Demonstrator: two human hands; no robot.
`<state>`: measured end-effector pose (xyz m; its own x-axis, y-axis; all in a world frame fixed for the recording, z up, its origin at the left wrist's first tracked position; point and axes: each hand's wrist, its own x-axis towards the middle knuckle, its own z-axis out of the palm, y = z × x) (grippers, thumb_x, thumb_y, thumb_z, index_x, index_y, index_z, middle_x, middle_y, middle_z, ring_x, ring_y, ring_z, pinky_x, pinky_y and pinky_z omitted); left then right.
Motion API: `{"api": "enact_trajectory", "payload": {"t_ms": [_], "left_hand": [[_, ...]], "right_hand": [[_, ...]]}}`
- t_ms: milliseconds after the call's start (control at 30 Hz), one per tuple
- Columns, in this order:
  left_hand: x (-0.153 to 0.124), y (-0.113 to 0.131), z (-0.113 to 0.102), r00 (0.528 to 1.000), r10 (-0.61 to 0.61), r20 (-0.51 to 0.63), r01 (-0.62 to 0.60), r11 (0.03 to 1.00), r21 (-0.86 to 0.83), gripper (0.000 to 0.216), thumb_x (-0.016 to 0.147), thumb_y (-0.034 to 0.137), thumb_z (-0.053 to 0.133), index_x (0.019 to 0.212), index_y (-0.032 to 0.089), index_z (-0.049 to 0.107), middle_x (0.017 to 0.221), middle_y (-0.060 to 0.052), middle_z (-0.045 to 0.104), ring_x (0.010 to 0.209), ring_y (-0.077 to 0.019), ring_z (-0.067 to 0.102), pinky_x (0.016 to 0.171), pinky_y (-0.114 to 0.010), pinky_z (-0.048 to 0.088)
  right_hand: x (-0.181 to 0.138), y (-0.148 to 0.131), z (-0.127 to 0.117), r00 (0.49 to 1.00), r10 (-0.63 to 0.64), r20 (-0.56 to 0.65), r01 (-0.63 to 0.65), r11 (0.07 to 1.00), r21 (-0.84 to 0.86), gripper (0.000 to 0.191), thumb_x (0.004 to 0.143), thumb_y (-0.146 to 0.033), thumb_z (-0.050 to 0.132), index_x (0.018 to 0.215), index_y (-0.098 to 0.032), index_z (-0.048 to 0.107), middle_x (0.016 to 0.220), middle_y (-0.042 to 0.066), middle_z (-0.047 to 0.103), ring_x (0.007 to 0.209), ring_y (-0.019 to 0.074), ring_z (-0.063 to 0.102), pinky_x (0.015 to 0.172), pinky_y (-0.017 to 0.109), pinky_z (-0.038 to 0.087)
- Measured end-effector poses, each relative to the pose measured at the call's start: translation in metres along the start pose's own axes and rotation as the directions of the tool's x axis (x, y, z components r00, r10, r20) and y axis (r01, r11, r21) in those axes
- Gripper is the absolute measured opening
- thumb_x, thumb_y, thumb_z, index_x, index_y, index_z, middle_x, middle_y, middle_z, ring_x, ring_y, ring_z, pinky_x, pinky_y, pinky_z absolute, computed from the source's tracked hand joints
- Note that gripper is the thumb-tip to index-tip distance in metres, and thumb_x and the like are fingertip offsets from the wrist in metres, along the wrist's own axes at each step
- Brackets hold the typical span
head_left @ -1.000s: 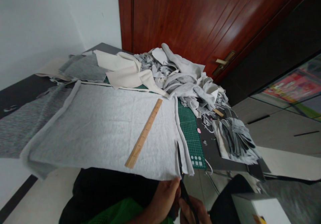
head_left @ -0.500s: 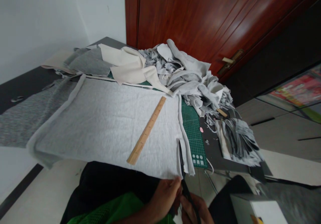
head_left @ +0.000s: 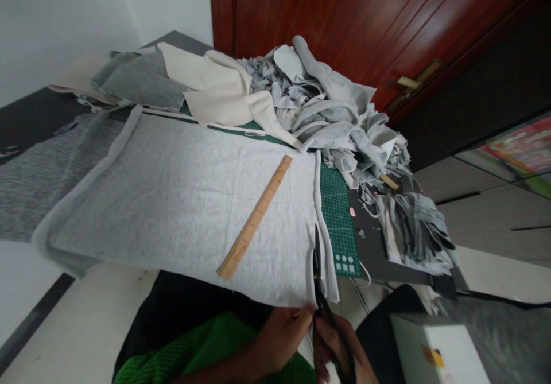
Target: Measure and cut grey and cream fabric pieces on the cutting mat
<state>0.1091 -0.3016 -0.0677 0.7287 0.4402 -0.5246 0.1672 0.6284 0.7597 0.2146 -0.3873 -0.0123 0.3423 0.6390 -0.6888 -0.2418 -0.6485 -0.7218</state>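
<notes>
A large piece of light grey fabric [head_left: 185,200] lies over the table and hangs past its front edge. My left hand [head_left: 286,332] pinches the fabric's near edge, close to its right corner. In my right hand [head_left: 340,344] are black scissors [head_left: 319,275], fingers wrapped round the handles. Their blades point away from me and sit in a cut along the fabric's right side, with a narrow strip to the right of them. A wooden ruler [head_left: 256,217] rests slantwise on the fabric, touched by neither hand.
Under the fabric lies a green cutting mat [head_left: 338,217]. Behind it are cream fabric pieces [head_left: 219,97] and a heap of grey scraps [head_left: 331,103]. Folded grey cloth [head_left: 415,229] lies at the right of the table. A white box [head_left: 447,349] stands at lower right.
The scissors have moved forward along the fabric's right side, and the cut reaches further from the near edge. My left hand still pinches the edge. The view has shifted slightly.
</notes>
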Motion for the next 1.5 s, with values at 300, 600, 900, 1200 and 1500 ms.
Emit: {"api": "enact_trajectory", "payload": {"t_ms": [300, 600, 900, 1200, 1500], "left_hand": [[-0.002, -0.009, 0.006, 0.982, 0.010, 0.188, 0.019, 0.988, -0.154, 0.076, 0.073, 0.096, 0.048, 0.050, 0.025, 0.033, 0.050, -0.002, 0.047, 0.055, -0.0203, 0.059, 0.058, -0.032, 0.048], [0.000, -0.017, -0.002, 0.982, 0.027, 0.184, -0.005, 0.992, -0.123, 0.075, 0.082, 0.091, 0.047, 0.051, 0.024, 0.036, 0.052, -0.003, 0.053, 0.058, -0.0197, 0.062, 0.063, -0.033, 0.051], [-0.003, -0.014, -0.002, 0.980, 0.058, 0.192, -0.047, 0.997, -0.062, 0.075, 0.087, 0.088, 0.042, 0.055, 0.021, 0.056, 0.059, -0.007, 0.063, 0.058, -0.0207, 0.062, 0.070, -0.035, 0.055], [-0.002, -0.010, -0.003, 0.979, 0.056, 0.194, -0.056, 0.998, -0.002, 0.074, 0.086, 0.085, 0.040, 0.057, 0.021, 0.061, 0.061, -0.008, 0.066, 0.062, -0.0212, 0.066, 0.076, -0.035, 0.058], [-0.003, -0.016, -0.002, 0.982, 0.045, 0.184, -0.042, 0.999, -0.021, 0.071, 0.085, 0.085, 0.041, 0.059, 0.022, 0.060, 0.059, -0.008, 0.066, 0.057, -0.0212, 0.065, 0.061, -0.032, 0.054]], "right_hand": [[0.004, 0.004, 0.000, 0.999, -0.037, -0.023, 0.037, 0.999, 0.019, 0.069, 0.076, -0.081, 0.082, 0.104, -0.019, 0.070, 0.062, -0.006, 0.055, 0.052, 0.0142, 0.056, 0.053, 0.027, 0.049], [0.014, 0.018, -0.011, 0.993, -0.070, 0.093, 0.068, 0.997, 0.025, 0.067, 0.088, -0.075, 0.075, 0.119, -0.017, 0.066, 0.061, -0.006, 0.058, 0.056, 0.0171, 0.059, 0.058, 0.029, 0.051], [0.015, 0.018, -0.008, 0.992, -0.106, 0.074, 0.105, 0.994, 0.020, 0.059, 0.089, -0.077, 0.072, 0.101, -0.019, 0.068, 0.058, -0.006, 0.056, 0.050, 0.0146, 0.054, 0.055, 0.027, 0.047], [0.012, 0.008, 0.000, 0.994, -0.101, 0.048, 0.104, 0.992, -0.073, 0.070, 0.082, -0.089, 0.068, 0.088, -0.019, 0.064, 0.052, -0.005, 0.052, 0.047, 0.0136, 0.049, 0.052, 0.027, 0.045], [0.008, -0.003, 0.009, 0.998, -0.059, 0.000, 0.059, 0.995, -0.075, 0.078, 0.070, -0.096, 0.071, 0.085, -0.019, 0.065, 0.049, -0.006, 0.051, 0.043, 0.0128, 0.047, 0.047, 0.027, 0.045]]}}
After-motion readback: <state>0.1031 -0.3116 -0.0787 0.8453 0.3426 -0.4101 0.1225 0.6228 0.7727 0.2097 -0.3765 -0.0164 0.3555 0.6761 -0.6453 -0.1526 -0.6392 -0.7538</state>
